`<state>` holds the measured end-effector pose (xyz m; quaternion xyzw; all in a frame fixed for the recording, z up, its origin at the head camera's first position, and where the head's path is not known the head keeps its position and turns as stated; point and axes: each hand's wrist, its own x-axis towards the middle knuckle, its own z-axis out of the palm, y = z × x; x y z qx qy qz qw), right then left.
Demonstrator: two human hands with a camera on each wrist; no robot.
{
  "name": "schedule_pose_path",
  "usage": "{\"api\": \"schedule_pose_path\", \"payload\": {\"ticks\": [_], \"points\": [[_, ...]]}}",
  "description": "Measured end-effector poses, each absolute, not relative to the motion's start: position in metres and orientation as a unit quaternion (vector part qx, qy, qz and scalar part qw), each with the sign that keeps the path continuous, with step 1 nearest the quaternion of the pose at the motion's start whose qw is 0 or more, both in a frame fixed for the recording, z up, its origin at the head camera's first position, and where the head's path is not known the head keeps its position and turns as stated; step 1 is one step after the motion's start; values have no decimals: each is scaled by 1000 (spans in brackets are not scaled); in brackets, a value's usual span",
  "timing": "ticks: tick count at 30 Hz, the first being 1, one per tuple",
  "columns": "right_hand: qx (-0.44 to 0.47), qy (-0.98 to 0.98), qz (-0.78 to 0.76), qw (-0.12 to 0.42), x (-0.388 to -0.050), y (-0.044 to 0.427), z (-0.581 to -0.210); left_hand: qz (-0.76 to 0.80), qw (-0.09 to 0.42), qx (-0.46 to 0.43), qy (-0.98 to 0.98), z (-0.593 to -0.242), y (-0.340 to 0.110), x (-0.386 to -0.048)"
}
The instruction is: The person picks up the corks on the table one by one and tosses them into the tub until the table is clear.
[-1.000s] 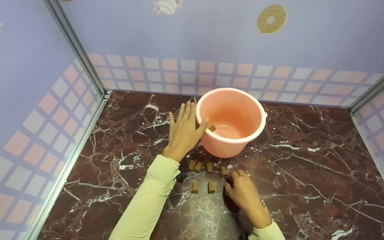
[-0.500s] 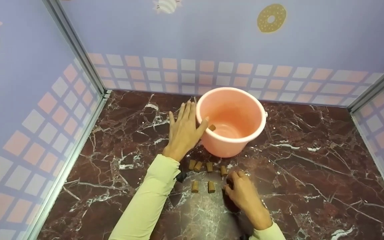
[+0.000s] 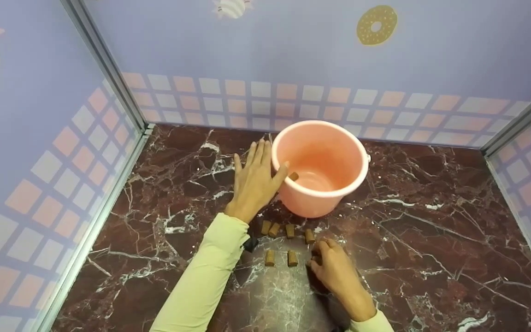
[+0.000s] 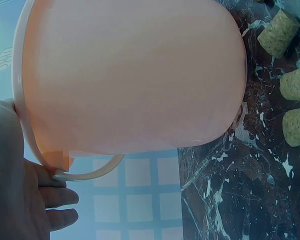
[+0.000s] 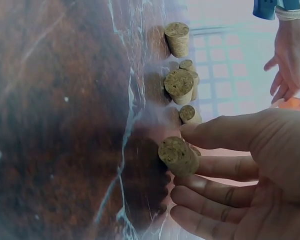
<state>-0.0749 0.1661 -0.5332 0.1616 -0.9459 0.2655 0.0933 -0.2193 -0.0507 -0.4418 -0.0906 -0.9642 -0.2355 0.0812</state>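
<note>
My left hand (image 3: 256, 182) holds the pink bucket (image 3: 311, 205) at its left rim, thumb over the edge and fingers along the outside. The left wrist view shows the bucket handle (image 4: 92, 175) beside those fingers. My right hand (image 3: 337, 267) is low over the tabletop. In the right wrist view, a cork stopper (image 5: 176, 155) lies between its thumb and fingers, slightly tilted; the index fingertip is hidden behind it. Several more cork stoppers stand in front of the bucket, among them a cork (image 3: 292, 258) left of my right hand. Inside the bucket shows another cork (image 3: 294, 177).
The dark red marbled tabletop (image 3: 431, 240) is bounded by a patterned back wall (image 3: 293, 50) and by side walls. A metal rail (image 3: 95, 226) runs along the left edge.
My right hand has shifted very slightly, its fingers drawing a little back toward me. The left hand, the bucket and the standing corks look unmoved.
</note>
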Motion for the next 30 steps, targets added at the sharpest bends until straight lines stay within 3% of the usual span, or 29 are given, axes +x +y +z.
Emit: {"api": "schedule_pose_path", "payload": {"ticks": [16, 30], "points": [[164, -946, 265, 90, -74, 169, -533, -245, 80, -89, -962, -441, -50, -219], [178, -934, 284, 123, -85, 179, -516, -243, 81, -90, -962, -440, -50, -219]]}}
